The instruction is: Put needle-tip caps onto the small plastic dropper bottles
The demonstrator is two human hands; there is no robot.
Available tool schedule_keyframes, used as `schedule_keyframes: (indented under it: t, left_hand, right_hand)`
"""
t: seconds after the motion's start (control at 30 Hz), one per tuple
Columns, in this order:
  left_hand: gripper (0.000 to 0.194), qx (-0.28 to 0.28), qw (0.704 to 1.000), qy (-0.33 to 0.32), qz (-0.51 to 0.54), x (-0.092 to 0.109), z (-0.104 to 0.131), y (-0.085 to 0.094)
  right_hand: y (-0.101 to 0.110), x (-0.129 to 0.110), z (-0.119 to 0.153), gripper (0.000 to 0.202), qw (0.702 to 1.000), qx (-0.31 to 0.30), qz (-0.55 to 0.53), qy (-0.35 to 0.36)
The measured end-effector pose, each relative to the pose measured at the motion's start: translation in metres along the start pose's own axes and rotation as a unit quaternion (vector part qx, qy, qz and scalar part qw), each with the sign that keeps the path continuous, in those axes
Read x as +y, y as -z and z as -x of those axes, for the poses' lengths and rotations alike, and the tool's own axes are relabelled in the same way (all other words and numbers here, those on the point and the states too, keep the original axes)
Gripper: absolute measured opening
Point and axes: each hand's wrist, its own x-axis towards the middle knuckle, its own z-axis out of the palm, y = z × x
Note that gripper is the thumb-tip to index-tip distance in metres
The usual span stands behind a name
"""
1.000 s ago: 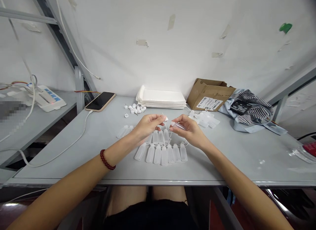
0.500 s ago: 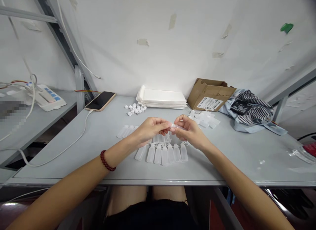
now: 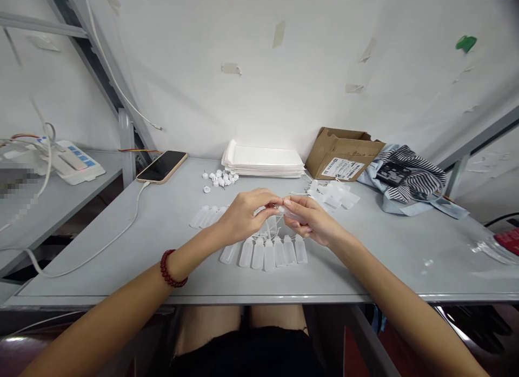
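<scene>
My right hand (image 3: 311, 219) is closed around a small translucent plastic bottle (image 3: 292, 214), which lies tilted in the fingers with its white end toward the left. The fingertips of my left hand (image 3: 246, 212) pinch that white end, and they partly hide it. Below the hands, several similar small bottles (image 3: 268, 255) lie side by side on the table, with thin white strings around their necks. Another few bottles (image 3: 203, 217) lie in a row left of my left hand. Small white caps with thin pins (image 3: 219, 177) are heaped farther back.
A stack of white paper sleeves (image 3: 263, 161) and an open cardboard box (image 3: 344, 153) stand against the wall. More translucent bottles (image 3: 334, 193) lie before the box, near bundled striped cloth (image 3: 409, 177). At left are a phone (image 3: 162, 167) on a cable and a power strip (image 3: 75, 161).
My right thumb has shifted up to the bottle's white end, and the left fingers have spread a little around it. The whole view has moved slightly.
</scene>
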Motion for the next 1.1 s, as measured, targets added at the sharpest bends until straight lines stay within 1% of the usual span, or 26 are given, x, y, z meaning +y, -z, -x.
schedule_keyframes:
  t: [0.1, 0.23, 0.33, 0.47, 0.57, 0.63, 0.77, 0.87, 1.0, 1.1]
  left_hand:
    - [0.014, 0.003, 1.0, 0.012, 0.011, -0.001, -0.001, 0.001]
    - [0.034, -0.015, 0.995, 0.072, 0.063, -0.002, -0.004, 0.005]
    - [0.03, -0.036, 0.986, 0.123, 0.102, -0.001, -0.006, 0.007]
    - [0.042, -0.066, 0.972, 0.18, 0.136, 0.0, -0.005, 0.007]
    - [0.041, -0.093, 0.962, 0.212, 0.145, 0.001, -0.004, 0.005]
    - [0.038, -0.104, 0.959, 0.221, 0.145, 0.001, -0.003, 0.005]
    - [0.037, -0.103, 0.962, 0.221, 0.127, -0.002, -0.003, 0.005]
    - [0.036, -0.095, 0.968, 0.207, 0.104, -0.003, -0.003, 0.004]
    - [0.023, -0.066, 0.982, 0.17, 0.057, 0.0, -0.001, 0.0]
    - [0.013, -0.031, 0.992, 0.119, 0.02, 0.004, 0.001, -0.002]
  right_hand:
    - [0.0, -0.001, 0.0, 0.032, 1.0, 0.013, 0.004, 0.01]
    - [-0.001, -0.001, 0.001, 0.028, 0.998, 0.036, 0.022, 0.051]
    - [-0.002, -0.001, 0.002, 0.026, 0.994, 0.056, 0.048, 0.085]
    - [-0.007, 0.002, 0.004, 0.024, 0.982, 0.088, 0.103, 0.131]
    - [-0.009, 0.006, 0.005, 0.025, 0.971, 0.093, 0.155, 0.155]
    - [-0.009, 0.009, 0.005, 0.027, 0.963, 0.094, 0.188, 0.167]
    - [-0.008, 0.013, 0.003, 0.029, 0.951, 0.099, 0.232, 0.178]
    - [-0.007, 0.013, 0.003, 0.032, 0.952, 0.097, 0.239, 0.168]
    - [-0.006, 0.01, 0.002, 0.039, 0.973, 0.073, 0.186, 0.118]
    - [-0.004, 0.008, 0.001, 0.036, 0.987, 0.04, 0.135, 0.074]
